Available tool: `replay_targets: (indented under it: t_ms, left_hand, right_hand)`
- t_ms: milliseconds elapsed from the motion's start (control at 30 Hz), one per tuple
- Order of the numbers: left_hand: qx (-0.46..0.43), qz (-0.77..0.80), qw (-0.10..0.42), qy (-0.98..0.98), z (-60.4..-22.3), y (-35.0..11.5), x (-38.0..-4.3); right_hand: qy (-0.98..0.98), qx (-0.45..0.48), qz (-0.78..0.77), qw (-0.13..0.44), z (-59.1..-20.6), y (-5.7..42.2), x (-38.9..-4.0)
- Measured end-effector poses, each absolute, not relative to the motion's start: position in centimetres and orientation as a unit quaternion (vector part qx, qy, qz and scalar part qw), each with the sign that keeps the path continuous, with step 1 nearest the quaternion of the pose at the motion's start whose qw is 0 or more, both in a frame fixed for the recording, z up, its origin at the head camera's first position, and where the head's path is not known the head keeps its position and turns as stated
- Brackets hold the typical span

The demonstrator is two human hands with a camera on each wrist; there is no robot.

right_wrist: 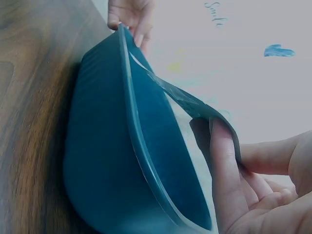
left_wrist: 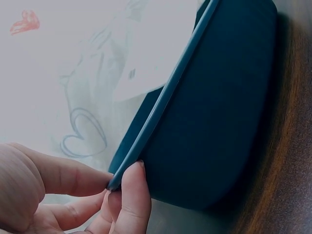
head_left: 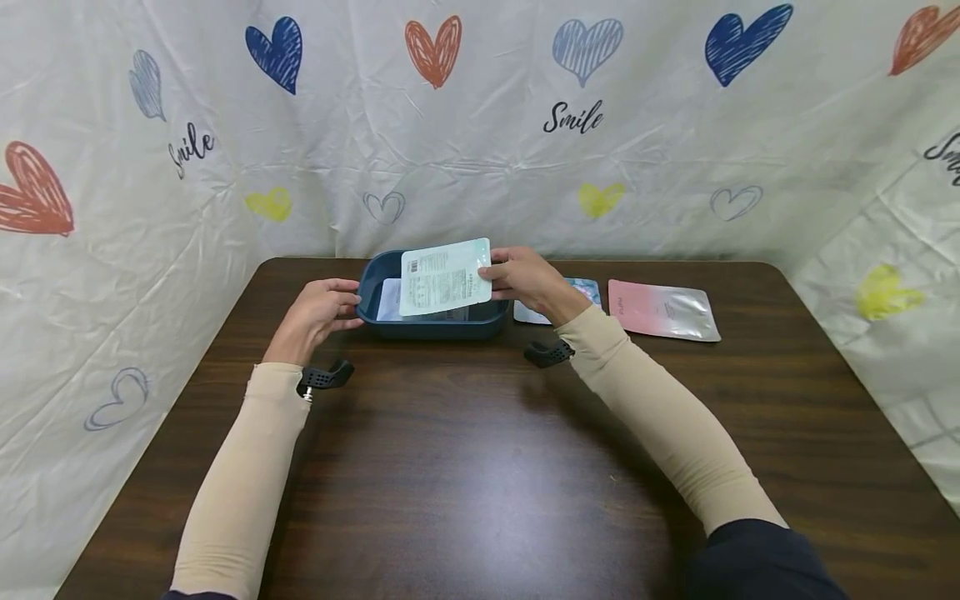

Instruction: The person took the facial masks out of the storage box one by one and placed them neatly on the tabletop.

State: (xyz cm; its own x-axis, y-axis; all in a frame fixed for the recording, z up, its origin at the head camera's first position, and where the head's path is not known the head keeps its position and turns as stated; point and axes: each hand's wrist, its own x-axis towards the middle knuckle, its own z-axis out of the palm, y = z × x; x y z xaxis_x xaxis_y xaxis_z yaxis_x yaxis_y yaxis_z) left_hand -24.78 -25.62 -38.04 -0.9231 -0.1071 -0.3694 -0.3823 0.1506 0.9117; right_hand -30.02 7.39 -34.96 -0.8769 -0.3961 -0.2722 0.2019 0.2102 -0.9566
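A dark blue plastic bin (head_left: 435, 331) stands near the far edge of the table. My left hand (head_left: 321, 312) pinches its left rim between thumb and fingers, as the left wrist view shows up close. A pale green flat pouch (head_left: 446, 279) with printed text slants over the bin's opening. My right hand (head_left: 528, 279) pinches this pouch at its right edge, thumb on one face and fingers on the other. Inside the bin lies a whitish packet (head_left: 390, 302), partly hidden under the pouch.
Right of the bin lies a blue-and-white packet (head_left: 588, 290), partly covered by my right hand and wrist. Beside it is a pink and silver pouch (head_left: 663, 310). A white curtain with printed hearts (head_left: 465, 125) hangs behind the brown wooden table (head_left: 465, 467).
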Motion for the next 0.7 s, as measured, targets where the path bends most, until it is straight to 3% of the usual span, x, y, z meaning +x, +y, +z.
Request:
replay_targets:
  t_ms: [700]
  left_hand:
    - [-0.163,0.635,0.107,0.748,-38.0,-25.5,-24.7]
  right_hand:
    - [0.704,-0.04,-0.671,0.231,-33.9,14.3,-27.9]
